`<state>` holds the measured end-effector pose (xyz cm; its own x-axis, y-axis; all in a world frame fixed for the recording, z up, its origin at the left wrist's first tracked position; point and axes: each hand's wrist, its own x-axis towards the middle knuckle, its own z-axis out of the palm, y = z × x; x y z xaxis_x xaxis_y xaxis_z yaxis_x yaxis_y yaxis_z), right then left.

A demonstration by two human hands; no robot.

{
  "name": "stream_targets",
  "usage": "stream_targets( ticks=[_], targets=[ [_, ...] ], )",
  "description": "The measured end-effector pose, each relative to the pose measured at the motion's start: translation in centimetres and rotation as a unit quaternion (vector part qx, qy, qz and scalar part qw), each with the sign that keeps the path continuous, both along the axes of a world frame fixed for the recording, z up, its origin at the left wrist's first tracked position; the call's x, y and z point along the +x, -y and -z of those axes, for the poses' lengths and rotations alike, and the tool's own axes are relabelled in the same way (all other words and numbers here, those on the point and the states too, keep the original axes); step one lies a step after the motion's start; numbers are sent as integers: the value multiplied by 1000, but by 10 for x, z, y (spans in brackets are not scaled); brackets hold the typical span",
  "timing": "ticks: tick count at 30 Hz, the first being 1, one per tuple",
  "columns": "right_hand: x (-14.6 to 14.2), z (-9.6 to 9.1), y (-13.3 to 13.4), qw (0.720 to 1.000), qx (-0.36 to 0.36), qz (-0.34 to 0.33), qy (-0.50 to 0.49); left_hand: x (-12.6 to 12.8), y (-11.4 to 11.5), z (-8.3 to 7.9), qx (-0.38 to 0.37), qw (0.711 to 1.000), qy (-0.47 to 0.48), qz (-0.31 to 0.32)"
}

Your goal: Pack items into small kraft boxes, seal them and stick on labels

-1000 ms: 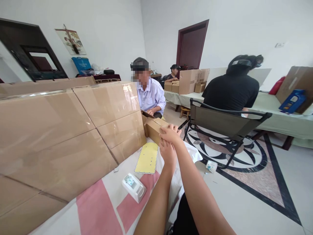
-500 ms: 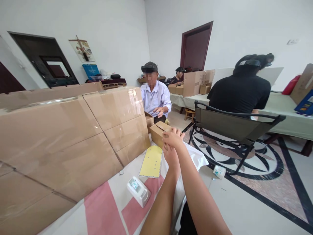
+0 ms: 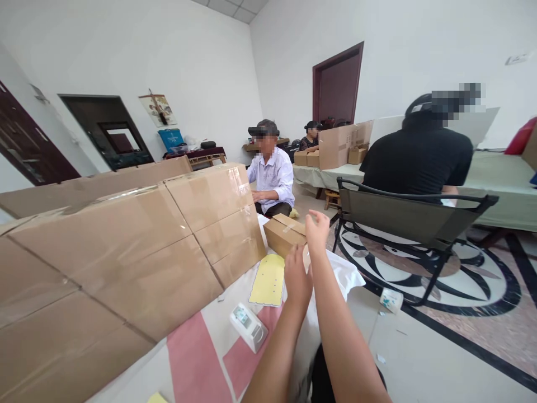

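The cardboard box (image 3: 282, 235) lies beyond the yellow card (image 3: 267, 282), left of the raised, curled right hand (image 3: 318, 229), long axis slanting toward it; the left hand (image 3: 297, 277) bends at the box's near end; whether either pinches anything, I cannot tell

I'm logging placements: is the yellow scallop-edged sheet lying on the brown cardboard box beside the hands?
No, the yellow sheet lies on the pink-and-white cloth, nearer the camera than the box.
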<state>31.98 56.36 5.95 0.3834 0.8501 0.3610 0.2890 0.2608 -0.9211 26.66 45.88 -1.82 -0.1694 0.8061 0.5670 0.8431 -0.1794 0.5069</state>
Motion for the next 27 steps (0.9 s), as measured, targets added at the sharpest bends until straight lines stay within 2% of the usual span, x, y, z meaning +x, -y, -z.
stream_targets(
  ticks=[2,3,5,8,9,11,13,15,18,20,22,23,25,27],
  targets=[
    [4,-9,1,999,28,29,-27,-29,56,-4,-24,998,23,54],
    [6,-13,3,998,40,39,-40,-50,92,0,-33,998,22,56],
    [6,-20,8,995,59,45,-61,-105,174,17,-58,997,5,41],
    [-3,-26,22,991,101,33,-84,-187,299,58,-141,981,-66,-114],
    [-9,-27,29,986,134,28,-91,-206,333,71,-175,966,-92,-168],
    [-29,-30,48,976,193,0,-98,-227,377,93,-234,942,-133,-202],
    [-59,-34,77,971,217,-52,-86,-228,386,105,-274,932,-129,-200],
    [-99,-34,117,964,225,-131,-55,-220,367,103,-290,935,-84,-185],
    [-170,-25,193,921,252,-295,28,-217,333,79,-257,957,-11,-132],
    [-220,-13,246,874,259,-403,80,-231,329,59,-183,976,22,-115],
    [-270,2,297,827,222,-506,103,-268,346,45,-94,982,70,-149],
    [-295,10,320,798,189,-561,113,-296,360,40,-48,976,105,-186],
    [-346,30,362,733,120,-662,103,-371,392,35,52,937,201,-282],
    [-400,53,396,677,29,-734,50,-461,417,35,102,888,241,-378]
  ],
)
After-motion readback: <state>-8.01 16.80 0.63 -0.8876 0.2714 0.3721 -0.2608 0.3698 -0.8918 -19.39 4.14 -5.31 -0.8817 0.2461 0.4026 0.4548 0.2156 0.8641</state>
